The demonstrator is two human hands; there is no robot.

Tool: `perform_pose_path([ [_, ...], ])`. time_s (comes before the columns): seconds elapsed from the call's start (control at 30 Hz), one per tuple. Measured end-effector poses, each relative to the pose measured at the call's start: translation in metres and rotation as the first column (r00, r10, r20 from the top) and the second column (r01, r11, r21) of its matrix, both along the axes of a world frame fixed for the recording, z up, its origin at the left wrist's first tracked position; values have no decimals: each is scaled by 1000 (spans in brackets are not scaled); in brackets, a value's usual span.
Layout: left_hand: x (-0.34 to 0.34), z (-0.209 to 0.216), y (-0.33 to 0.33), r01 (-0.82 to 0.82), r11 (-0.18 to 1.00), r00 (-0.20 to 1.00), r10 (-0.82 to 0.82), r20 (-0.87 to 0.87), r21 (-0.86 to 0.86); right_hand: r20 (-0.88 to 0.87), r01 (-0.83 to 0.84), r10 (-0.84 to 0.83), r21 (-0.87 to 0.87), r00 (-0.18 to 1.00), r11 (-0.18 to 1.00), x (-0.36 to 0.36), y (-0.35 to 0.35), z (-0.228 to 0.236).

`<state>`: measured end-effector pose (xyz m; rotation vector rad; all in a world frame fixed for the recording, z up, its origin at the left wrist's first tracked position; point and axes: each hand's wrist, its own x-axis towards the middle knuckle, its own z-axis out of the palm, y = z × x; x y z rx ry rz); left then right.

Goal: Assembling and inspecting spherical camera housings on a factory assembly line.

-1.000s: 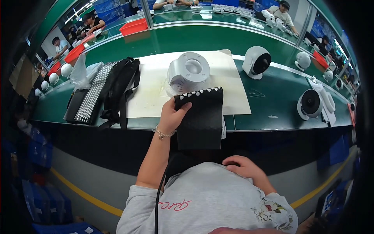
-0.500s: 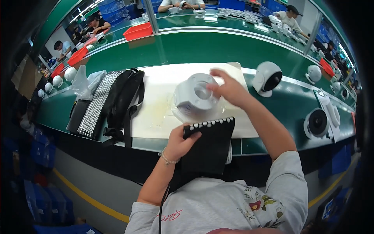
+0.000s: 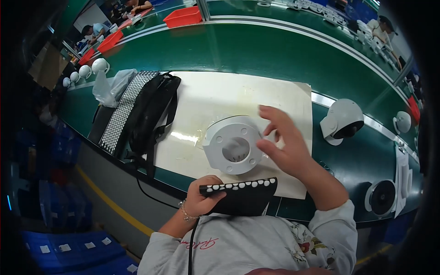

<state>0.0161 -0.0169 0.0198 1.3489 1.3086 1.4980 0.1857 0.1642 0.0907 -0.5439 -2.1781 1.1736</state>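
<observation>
My left hand (image 3: 200,198) is closed on the near left corner of a black sheet (image 3: 245,201) with a row of round white pads along its upper edge. A white ring-shaped plastic housing (image 3: 214,158) lies in front of me, its round central opening facing up toward me. Beside the housing's right side hovers my right hand (image 3: 286,146), thumb and fingers spread apart, slightly blurred. Whether a tiny pad sits on a fingertip is too small to see. Under the housing, a white board (image 3: 197,105) covers part of the green table.
On the left lie a black strap bag (image 3: 153,105), a strip of white dots (image 3: 126,112) and a clear plastic bag (image 3: 107,89). A white camera-like unit (image 3: 343,117) and a round black-faced unit (image 3: 381,197) stand at right. Red bins (image 3: 183,17) and co-workers are beyond.
The whole view has shifted, so table things sit lower and farther right. My right hand has drawn back from the housing's opening to its right side. My left hand still holds the black sheet.
</observation>
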Motion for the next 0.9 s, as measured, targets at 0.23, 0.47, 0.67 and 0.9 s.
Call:
perform_pose_path([
  [0.23,10,16,-7,-162,985,965,170,201,-55,-121,-381,396,131,910,915,31,-30,-12],
  [0.47,19,34,-1,-252,967,912,249,325,-33,-157,-191,191,15,969,982,23,-42,-30],
  [0.67,9,12,-14,-236,968,947,249,202,-85,-172,-198,195,1,966,980,22,-47,-24],
  [0.9,9,4,0,-246,958,969,241,49,147,-118,-150,125,-234,985,961,26,-49,-29],
])
